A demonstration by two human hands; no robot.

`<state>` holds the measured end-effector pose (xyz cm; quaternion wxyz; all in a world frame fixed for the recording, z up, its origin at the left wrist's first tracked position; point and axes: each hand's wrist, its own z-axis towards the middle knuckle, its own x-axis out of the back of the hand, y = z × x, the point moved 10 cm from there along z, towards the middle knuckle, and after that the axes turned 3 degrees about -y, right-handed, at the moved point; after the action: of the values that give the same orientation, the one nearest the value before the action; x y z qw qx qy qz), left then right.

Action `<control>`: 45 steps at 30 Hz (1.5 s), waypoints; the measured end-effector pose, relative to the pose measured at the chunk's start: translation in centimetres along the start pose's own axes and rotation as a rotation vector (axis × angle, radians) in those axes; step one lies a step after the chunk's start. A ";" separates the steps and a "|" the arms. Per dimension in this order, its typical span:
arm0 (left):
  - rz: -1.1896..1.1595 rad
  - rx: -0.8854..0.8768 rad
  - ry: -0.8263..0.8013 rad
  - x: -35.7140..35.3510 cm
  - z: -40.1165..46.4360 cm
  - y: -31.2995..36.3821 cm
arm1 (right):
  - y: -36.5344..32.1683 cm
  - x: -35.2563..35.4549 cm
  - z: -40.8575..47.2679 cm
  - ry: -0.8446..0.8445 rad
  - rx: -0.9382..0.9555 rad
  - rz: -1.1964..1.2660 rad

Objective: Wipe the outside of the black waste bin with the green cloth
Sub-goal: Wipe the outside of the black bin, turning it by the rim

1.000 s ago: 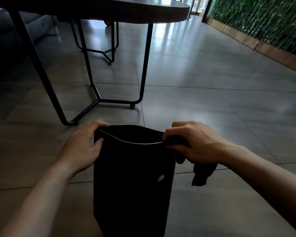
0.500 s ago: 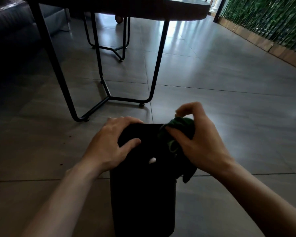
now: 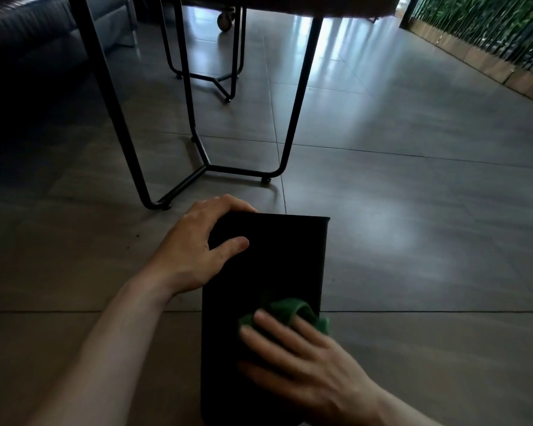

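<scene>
The black waste bin lies tipped away from me on the tiled floor, one flat side facing up, its rim end farthest from me. My left hand clasps the bin's far left corner, fingers over the edge and thumb on the upper face. My right hand lies flat on the near part of that face, fingers spread, pressing the green cloth against it. Most of the cloth is hidden under my fingers; a bunched fold shows beyond the fingertips.
A table on black metal tube legs stands just beyond the bin, its base bar on the floor. A dark sofa is at the far left. A green plant wall with a wooden base runs along the right.
The bin has gone from upright to tipped flat. My right hand with the cloth slid from the rim down the upper face toward me. My left hand stayed at the rim corner.
</scene>
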<state>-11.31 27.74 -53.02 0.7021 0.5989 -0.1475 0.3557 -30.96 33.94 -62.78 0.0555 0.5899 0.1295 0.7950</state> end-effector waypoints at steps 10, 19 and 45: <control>-0.031 -0.013 -0.057 -0.4 0.0 0.9 | 12.4 6.3 3.6 0.300 -0.478 0.100; -0.052 0.032 -0.064 -0.2 -0.5 0.5 | -1.6 -0.6 -2.4 0.008 0.048 -0.140; -0.085 0.096 -0.095 -0.5 -0.7 0.1 | 0.7 2.1 -0.8 0.122 -0.065 -0.018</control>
<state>-11.87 28.23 -53.44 0.6795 0.6537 -0.1378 0.3034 -32.27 33.68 -60.88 0.0738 0.5372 0.1119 0.8327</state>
